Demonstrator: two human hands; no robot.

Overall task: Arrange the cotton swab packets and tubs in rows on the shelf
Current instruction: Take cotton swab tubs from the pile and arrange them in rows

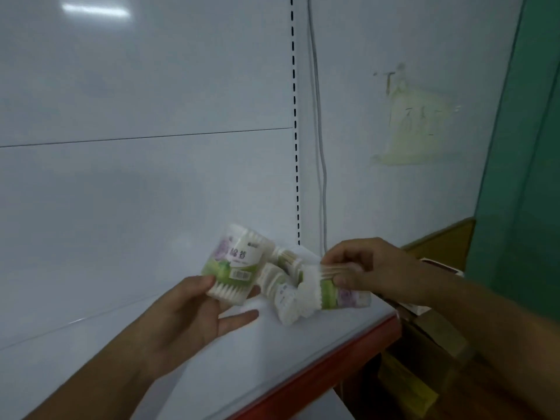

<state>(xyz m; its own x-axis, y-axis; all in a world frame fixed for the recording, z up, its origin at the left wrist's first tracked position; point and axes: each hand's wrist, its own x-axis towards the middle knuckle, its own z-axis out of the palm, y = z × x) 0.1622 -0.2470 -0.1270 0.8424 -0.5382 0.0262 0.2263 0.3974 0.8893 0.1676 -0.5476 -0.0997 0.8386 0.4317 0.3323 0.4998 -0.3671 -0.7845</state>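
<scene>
My left hand (194, 313) holds a clear cotton swab tub (235, 265) with a green and purple label, tilted above the white shelf (212, 374). The thumb and fingers pinch its lower end. My right hand (372, 271) grips a cotton swab packet (327, 291) lying sideways, its white tips pointing left. Between the two, more swab packets (281, 278) lie in a loose pile on the shelf near its right end.
The shelf has a red front edge (318, 371) and a white back panel with a slotted upright (294, 116). A grey cable (321, 165) runs down beside it. Cardboard boxes (424, 359) sit lower right, and a green wall (527, 177) stands at right.
</scene>
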